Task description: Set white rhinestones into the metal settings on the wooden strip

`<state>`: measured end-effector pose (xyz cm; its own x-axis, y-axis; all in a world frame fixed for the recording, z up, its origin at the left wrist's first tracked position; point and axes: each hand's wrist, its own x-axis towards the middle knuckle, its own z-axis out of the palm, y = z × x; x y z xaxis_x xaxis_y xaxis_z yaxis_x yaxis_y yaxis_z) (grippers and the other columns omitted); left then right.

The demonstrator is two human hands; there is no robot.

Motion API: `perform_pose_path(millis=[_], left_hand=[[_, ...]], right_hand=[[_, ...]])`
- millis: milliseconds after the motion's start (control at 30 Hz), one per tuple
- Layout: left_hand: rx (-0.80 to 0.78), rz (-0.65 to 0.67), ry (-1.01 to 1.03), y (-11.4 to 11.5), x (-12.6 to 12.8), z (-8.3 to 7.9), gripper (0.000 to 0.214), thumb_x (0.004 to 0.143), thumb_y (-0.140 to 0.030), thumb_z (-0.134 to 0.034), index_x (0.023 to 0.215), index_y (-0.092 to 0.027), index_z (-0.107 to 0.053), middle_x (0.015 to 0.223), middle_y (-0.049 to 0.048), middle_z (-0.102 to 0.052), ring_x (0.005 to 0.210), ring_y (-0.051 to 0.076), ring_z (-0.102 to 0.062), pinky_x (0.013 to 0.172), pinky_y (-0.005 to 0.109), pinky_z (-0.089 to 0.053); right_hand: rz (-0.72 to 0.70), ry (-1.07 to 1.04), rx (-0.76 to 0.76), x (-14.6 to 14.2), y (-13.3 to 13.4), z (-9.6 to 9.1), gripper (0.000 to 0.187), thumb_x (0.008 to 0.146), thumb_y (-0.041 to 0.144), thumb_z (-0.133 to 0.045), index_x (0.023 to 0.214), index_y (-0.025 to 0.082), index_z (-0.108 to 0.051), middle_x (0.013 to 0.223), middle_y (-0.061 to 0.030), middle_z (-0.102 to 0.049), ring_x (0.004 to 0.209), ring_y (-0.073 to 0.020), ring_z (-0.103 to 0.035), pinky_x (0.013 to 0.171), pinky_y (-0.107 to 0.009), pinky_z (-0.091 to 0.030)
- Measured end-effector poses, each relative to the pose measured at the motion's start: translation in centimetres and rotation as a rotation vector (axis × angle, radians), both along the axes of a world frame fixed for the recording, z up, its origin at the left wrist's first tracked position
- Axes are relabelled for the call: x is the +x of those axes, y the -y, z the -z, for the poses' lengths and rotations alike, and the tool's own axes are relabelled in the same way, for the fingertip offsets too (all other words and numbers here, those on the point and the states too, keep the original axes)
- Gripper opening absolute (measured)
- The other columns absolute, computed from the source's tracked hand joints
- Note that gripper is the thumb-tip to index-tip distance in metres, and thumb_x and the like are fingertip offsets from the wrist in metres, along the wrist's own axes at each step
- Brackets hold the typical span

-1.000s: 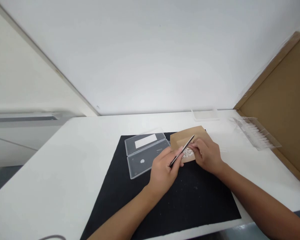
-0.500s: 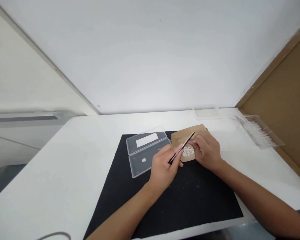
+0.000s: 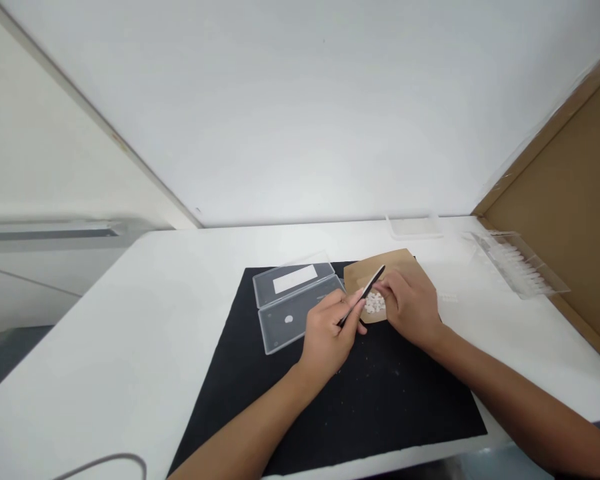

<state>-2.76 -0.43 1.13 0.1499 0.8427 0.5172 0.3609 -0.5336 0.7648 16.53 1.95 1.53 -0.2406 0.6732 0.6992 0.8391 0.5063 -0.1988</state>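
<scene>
My left hand (image 3: 331,328) is closed around a thin, flat black-and-white stick (image 3: 375,283) that slants up and to the right. Close to the stick's upper end, the fingers of my right hand (image 3: 409,303) are pinched together. Whatever lies between them is too small or hidden to make out. Below the fingertips is a heap of small white pieces (image 3: 375,303) on a brown paper sheet (image 3: 370,268), which my right hand partly covers. An open clear plastic case (image 3: 280,338) lies left of my left hand, with a white label in its lid and a white round spot in its base.
Everything close by rests on a black mat (image 3: 380,407) on a white table (image 3: 105,347). At the back stands a clear tray (image 3: 415,229). To the right, a clear packet of white pointed pieces (image 3: 517,263) lies against a brown board (image 3: 570,187). A cable (image 3: 110,457) curves at front left.
My right hand has shifted slightly left, nearer the stick. The stick's upper end has moved a little left and down. My left hand keeps its grip.
</scene>
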Motion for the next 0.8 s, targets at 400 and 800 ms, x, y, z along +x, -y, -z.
perform_pose_path(millis=[400, 800], left_hand=[[0.000, 0.028, -0.006, -0.04, 0.07, -0.04, 0.040, 0.104, -0.028, -0.062, 0.068, -0.020, -0.078, 0.062, 0.0016, -0.067, 0.064, 0.013, -0.064, 0.067, 0.026, -0.054], [-0.003, 0.017, -0.009, 0.23, 0.17, -0.21, 0.043, 0.104, -0.027, -0.062, 0.064, -0.020, -0.077, 0.064, 0.0012, -0.065, 0.064, 0.013, -0.064, 0.068, 0.026, -0.054]], right_hand=[[0.019, -0.062, -0.076, 0.18, 0.30, 0.51, 0.026, 0.105, 0.029, -0.058, 0.080, 0.022, -0.059, 0.071, 0.0002, -0.068, 0.064, -0.0147, -0.058, 0.060, -0.030, -0.034], [0.102, -0.099, -0.069, 0.53, -0.02, 0.05, 0.023, 0.104, 0.029, -0.060, 0.082, 0.022, -0.063, 0.074, 0.0002, -0.070, 0.065, -0.0155, -0.060, 0.060, -0.030, -0.035]])
